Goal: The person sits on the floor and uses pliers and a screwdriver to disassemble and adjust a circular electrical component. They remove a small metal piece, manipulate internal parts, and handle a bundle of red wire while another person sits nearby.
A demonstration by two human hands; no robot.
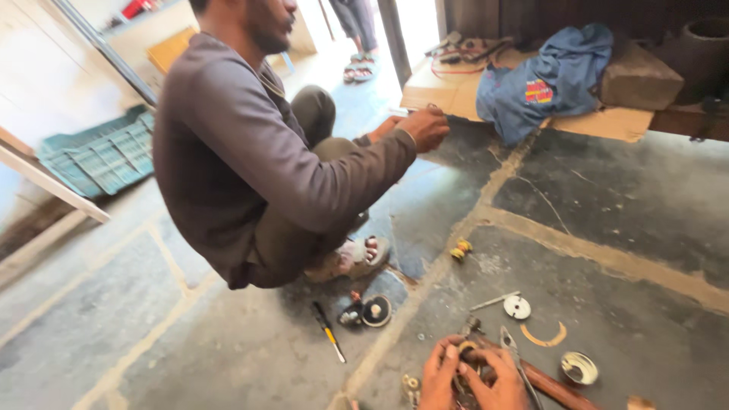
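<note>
Grey stone floor (pixel 623 197), both hands (pixel 472 373) closed around a small metal part (pixel 466 351) beside pliers (pixel 513 351).

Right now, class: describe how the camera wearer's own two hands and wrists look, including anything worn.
Both hands are bare: no gloves, and no rings that I can make out. The left hand and right hand are cut off near the wrists by the frame's bottom edge, so no sleeves or watch can be seen.

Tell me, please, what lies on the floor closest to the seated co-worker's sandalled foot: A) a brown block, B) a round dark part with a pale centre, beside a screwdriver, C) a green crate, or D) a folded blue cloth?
B: the round dark part and the screwdriver lie just below the co-worker's foot, while the person's own left hand and right hand work on a small metal piece nearby.
</note>
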